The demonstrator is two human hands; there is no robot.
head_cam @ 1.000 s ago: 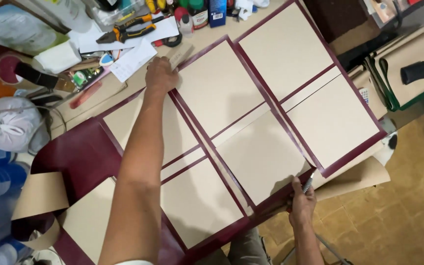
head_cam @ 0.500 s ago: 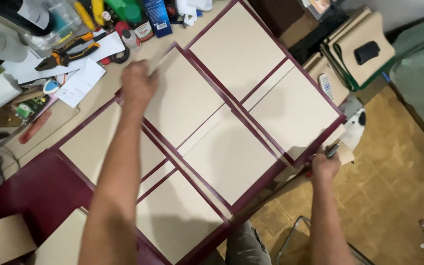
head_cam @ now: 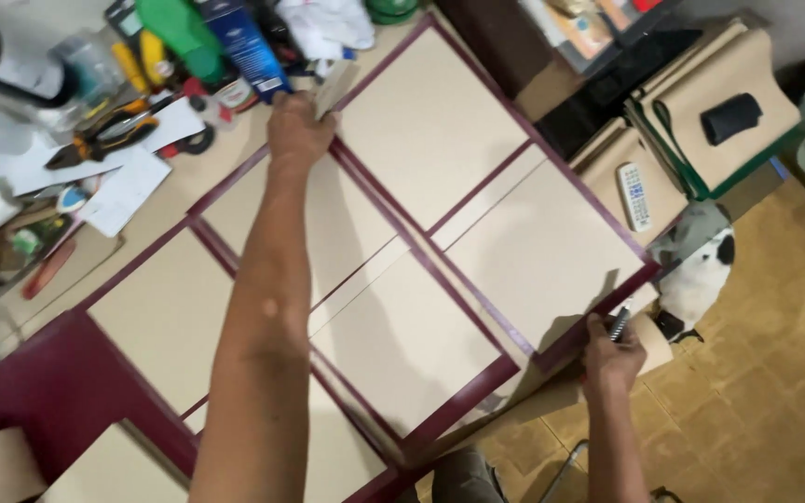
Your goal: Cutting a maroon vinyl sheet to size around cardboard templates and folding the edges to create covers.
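Cluttered table: left hand flat on boards, right hand gripping half-hidden tool.

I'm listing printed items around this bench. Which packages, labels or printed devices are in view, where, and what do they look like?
Blue carton: top edge left of centre, just left of the left hand; tall, with a white label patch.
Green bottle: beside the carton, rounded.
Remote control: right side, on tan board; slim, white, rows of buttons.

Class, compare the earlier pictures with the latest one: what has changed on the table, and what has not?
Little: the left hand stays pressed at the far edge of the maroon sheet with tan boards, and the right hand keeps gripping a small tool at the near edge. Only the camera's view shifted.
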